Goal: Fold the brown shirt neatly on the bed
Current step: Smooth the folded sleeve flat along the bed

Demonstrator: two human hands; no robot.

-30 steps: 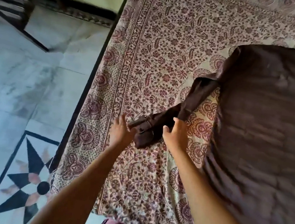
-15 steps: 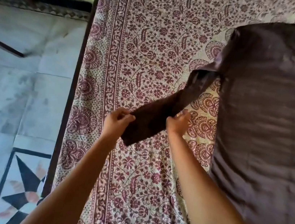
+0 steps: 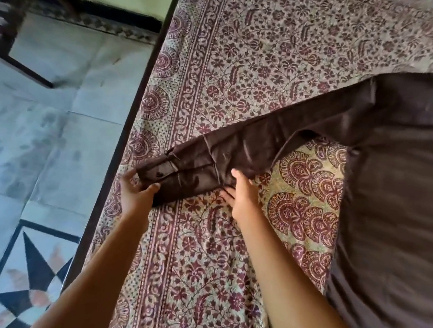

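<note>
Brown shirt [image 3: 405, 196], cuff [image 3: 162, 171] within curled left hand [image 3: 136, 194], flat right hand [image 3: 242, 198] on sleeve [image 3: 283, 137].

I see my left hand [image 3: 136, 194] gripping the buttoned cuff [image 3: 159, 174] of the sleeve [image 3: 262, 145] by the bed's edge, right hand [image 3: 244, 198] flat against the sleeve's lower edge, brown shirt [image 3: 404, 204] body spread on the printed bedsheet [image 3: 239, 55].

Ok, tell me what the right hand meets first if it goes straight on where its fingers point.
The brown shirt sleeve. The right hand points up and left, and its straight fingers are at the sleeve's lower edge, probably touching it.
</note>
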